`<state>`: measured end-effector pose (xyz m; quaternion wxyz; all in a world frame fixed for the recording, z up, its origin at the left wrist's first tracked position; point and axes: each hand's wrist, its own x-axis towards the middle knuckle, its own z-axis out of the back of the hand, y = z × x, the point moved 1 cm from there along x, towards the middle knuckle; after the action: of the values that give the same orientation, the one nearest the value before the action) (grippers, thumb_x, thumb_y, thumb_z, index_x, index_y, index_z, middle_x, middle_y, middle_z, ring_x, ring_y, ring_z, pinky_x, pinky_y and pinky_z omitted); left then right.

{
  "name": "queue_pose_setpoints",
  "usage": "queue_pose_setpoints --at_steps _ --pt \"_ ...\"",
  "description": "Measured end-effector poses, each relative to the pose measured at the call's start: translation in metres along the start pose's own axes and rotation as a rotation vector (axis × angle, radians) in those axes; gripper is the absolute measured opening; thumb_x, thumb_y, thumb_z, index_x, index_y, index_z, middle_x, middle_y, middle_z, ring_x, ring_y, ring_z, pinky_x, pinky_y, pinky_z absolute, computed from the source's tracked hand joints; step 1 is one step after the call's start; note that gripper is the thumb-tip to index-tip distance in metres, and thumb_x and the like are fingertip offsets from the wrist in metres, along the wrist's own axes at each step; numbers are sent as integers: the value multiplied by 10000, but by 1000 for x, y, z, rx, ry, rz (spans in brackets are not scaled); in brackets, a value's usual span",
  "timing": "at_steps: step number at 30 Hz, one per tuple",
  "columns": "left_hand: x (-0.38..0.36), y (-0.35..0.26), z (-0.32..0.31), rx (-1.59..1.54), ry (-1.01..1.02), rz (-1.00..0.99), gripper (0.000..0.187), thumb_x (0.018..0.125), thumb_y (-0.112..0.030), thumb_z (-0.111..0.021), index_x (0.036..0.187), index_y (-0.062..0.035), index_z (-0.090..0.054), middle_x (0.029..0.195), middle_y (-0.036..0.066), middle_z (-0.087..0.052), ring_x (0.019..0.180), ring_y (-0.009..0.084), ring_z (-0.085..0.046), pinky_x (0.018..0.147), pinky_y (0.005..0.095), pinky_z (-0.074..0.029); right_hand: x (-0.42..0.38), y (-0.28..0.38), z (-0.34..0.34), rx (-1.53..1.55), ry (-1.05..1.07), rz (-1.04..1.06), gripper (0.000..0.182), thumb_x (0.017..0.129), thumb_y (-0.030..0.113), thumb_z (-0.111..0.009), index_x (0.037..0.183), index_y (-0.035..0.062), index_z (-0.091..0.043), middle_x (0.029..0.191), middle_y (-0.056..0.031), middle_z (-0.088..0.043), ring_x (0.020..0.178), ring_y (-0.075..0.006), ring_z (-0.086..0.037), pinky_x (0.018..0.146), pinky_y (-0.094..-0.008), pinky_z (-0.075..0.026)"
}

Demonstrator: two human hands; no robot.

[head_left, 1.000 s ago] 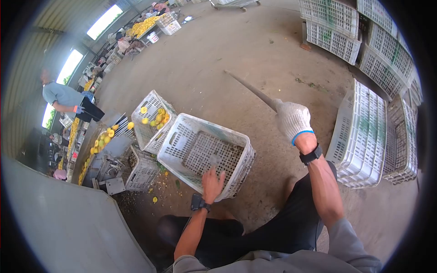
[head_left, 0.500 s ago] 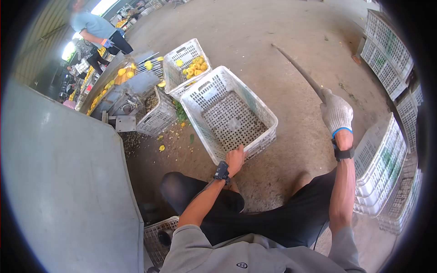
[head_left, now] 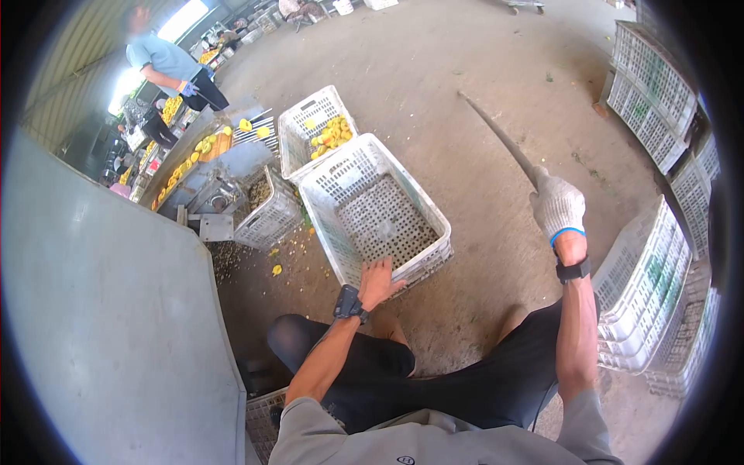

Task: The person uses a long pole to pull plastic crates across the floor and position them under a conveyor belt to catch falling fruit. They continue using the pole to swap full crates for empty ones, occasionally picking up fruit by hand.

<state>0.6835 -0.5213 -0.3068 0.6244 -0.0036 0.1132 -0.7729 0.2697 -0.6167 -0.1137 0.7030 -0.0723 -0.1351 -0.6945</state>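
My bare left hand (head_left: 377, 284) rests on the near edge of a white plastic crate (head_left: 431, 249), its fingers spread over the rim. Only a few bits of debris lie on that crate's perforated bottom. In a white knitted glove, my right hand (head_left: 559, 203) is closed around the end of a long thin stick (head_left: 500, 136), which points forward over the floor. A second white crate (head_left: 291, 138) stands just beyond the first, with yellow fruit (head_left: 335, 133) inside.
At left, a sorting machine (head_left: 182, 180) carries yellow fruit beside a large grey metal panel (head_left: 108, 302). A crate of small debris (head_left: 273, 213) sits below it. Stacked white crates (head_left: 643, 287) line the right. A person (head_left: 164, 60) stands at back left.
The near crate has shifted slightly left and toward the fruit crate. My left hand has loosened from its rim grip, fingers now spread. The stick moved a little left with my right hand.
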Motion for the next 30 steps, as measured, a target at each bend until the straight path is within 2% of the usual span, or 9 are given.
queue_pose_setpoints --at_steps 2,8,9,12,14,19,23,26,30 --pt "13 -17 31 -83 61 -21 729 924 -442 -734 1405 62 -518 1296 278 -636 1257 408 -576 1073 585 -388 -1 2 0 -16 0 7 183 919 141 -622 1083 104 -694 805 -154 -738 742 -367 -744 641 -486 -574" --pt "29 -104 138 -305 -146 -283 556 1010 -277 -661 1422 67 -517 1326 298 -638 1236 461 -590 1078 506 -458 -2 22 5 -54 73 3 161 946 116 -593 1074 98 -688 809 -147 -743 744 -355 -749 628 -469 -576" --pt "31 -112 142 -359 -150 -296 549 1010 -267 -661 1422 66 -517 1327 300 -638 1237 465 -590 1076 505 -463 0 23 1 -55 108 -16 333 883 209 -711 1194 98 -674 844 -153 -751 763 -347 -752 656 -486 -585" --pt "47 -140 131 -656 -158 -209 532 1075 -311 -570 1451 58 -494 1365 290 -632 1276 429 -609 1093 469 -473 0 35 -5 -32 158 -55 317 887 200 -696 1191 111 -683 828 -141 -751 760 -329 -756 647 -466 -588" --pt "54 -182 133 -1016 -146 -135 551 1104 -352 -530 1461 65 -479 1366 296 -631 1270 399 -636 1075 452 -493 -9 39 -17 -38 16 23 168 904 126 -648 1066 85 -668 836 -137 -744 754 -335 -756 602 -455 -582" --pt "60 -239 140 -1099 -64 -136 643 1139 -414 -351 1605 29 -321 1573 273 -471 1482 376 -444 1212 431 -352 -8 60 -3 59 120 -24 348 844 187 -726 1155 66 -627 879 -153 -737 777 -338 -761 627 -450 -587" --pt "65 -252 129 -1218 -107 -186 721 1132 -468 -334 1620 55 -248 1632 294 -351 1529 396 -347 1240 445 -298 -8 73 -5 48 200 -43 338 881 196 -690 1179 51 -624 896 -163 -732 777 -369 -761 609 -475 -581" --pt "66 -251 125 -1289 -163 -177 782 1126 -509 -322 1631 75 -193 1676 309 -261 1564 412 -274 1262 455 -258 -8 74 -13 93 190 -50 284 863 200 -722 1088 55 -629 921 -165 -740 823 -341 -768 680 -442 -612" --pt "55 -256 137 -1321 -210 -145 765 1117 -468 -376 1628 77 -214 1675 289 -278 1563 388 -275 1267 437 -238 -13 75 -17 105 179 7 277 915 212 -665 1128 38 -633 903 -183 -727 789 -364 -762 617 -464 -588"
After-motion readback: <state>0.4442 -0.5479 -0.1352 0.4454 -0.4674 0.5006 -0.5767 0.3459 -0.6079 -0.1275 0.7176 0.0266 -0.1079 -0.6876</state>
